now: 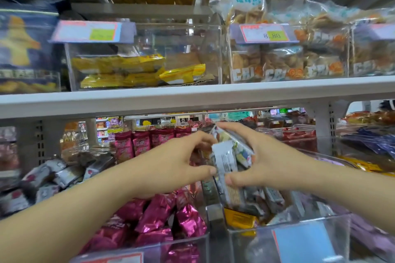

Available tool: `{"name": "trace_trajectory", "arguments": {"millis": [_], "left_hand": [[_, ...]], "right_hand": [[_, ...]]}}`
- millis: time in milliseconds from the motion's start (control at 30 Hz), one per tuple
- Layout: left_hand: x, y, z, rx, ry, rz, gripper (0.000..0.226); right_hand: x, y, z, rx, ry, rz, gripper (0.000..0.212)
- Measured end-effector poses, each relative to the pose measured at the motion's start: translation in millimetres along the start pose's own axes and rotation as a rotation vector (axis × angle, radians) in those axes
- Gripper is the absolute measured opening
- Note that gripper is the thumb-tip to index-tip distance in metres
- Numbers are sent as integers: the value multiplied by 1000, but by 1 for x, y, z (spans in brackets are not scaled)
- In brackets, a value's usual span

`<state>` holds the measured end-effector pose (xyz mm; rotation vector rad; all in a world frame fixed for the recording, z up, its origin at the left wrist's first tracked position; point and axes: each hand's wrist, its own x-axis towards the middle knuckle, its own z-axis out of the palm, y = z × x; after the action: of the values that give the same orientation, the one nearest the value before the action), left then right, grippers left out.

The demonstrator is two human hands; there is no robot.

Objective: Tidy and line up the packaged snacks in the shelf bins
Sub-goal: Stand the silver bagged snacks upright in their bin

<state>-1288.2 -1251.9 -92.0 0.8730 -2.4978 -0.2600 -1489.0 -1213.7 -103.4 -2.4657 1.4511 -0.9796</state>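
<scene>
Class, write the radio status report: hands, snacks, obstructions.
Left hand, right hand both pinching small white-wrapped snack packets. Held above clear plastic bin. No obstruction seen.

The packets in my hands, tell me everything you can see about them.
The packets are a small bunch of glossy, silvery-white plastic wrappers with fine black print and coloured patches, slightly blurred. They stand roughly upright, pressed together, pinched between the left hand and the right hand. They are held over a clear bin of similar packets, below the white shelf.
</scene>
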Motion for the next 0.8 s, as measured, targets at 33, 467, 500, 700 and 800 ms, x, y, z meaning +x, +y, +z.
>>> {"name": "trace_trajectory", "arguments": {"millis": [33,467,500,700,800], "left_hand": [[-5,1,-3,-54,28,8,40],[-135,-24,-64,-43,311,-51,20],[-148,-30,-69,-26,326,-68,20],[-220,-68,-96,69,438,-167,26],[-246,-82,-107,132,515,-233,23]], "right_hand": [[-1,-7,-1,-28,16,-42,90],[20,-118,47,-569,148,-445,89],[24,-128,55,-585,144,-465,89],[53,-187,104,-676,138,-586,88],[73,-211,127,-587,126,-583,88]]}}
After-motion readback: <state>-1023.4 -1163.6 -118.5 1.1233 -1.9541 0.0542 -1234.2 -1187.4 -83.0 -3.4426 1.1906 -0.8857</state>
